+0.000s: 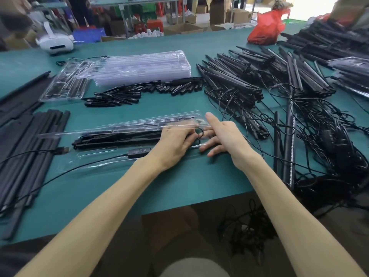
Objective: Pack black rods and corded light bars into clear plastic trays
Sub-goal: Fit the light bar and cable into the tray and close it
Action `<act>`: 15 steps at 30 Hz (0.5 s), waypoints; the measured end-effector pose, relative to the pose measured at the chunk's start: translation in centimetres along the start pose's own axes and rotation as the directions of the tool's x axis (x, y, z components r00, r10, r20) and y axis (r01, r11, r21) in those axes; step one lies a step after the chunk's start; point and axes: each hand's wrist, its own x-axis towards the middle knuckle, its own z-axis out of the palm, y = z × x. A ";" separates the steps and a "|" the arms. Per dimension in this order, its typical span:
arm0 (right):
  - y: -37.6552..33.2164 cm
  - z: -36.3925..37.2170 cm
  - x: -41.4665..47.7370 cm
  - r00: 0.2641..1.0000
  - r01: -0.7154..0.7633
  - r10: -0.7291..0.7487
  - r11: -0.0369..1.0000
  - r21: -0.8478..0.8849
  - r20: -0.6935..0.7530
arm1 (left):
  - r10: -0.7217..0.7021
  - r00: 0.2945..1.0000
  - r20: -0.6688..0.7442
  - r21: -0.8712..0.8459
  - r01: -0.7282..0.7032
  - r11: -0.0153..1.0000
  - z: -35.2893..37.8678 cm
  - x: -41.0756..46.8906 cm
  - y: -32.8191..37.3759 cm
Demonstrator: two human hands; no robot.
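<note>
A clear plastic tray [95, 134] lies open in front of me on the green table, with black rods and light bars [119, 138] laid lengthwise in it. Its lid half stands tilted behind. My left hand [175, 139] rests flat on the tray's right end, fingers over a coiled black cord [200, 134]. My right hand [223, 136] is beside it, fingers spread and touching the same cord loops, the thumb pointing up. A cord with an inline button controller [137, 152] and a USB plug [61, 150] trails left from the tray.
A stack of empty clear trays [143, 66] and a filled one [65, 84] sit behind. Short black spikes [139, 92] lie between. Corded light bars [259, 80] with tangled cables [329, 140] fill the right. Long black rods [30, 148] lie left. A red bag [265, 29] stands far back.
</note>
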 end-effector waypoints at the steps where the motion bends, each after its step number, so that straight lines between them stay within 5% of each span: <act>1: 0.0 0.0 0.0 1.000 0.002 -0.002 1.000 0.005 0.002 | 0.004 1.000 -0.017 -0.010 -0.004 1.000 0.1 -0.1 0.0; 8: 0.1 -0.1 0.0 1.000 0.003 -0.003 1.000 0.002 0.009 | 0.009 0.993 -0.122 -0.153 -0.027 0.988 0.1 -0.5 0.4; 15: 0.2 -0.3 0.1 1.000 0.007 -0.007 0.999 0.031 0.014 | -0.016 0.989 -0.147 -0.109 0.000 0.994 0.0 -0.6 0.8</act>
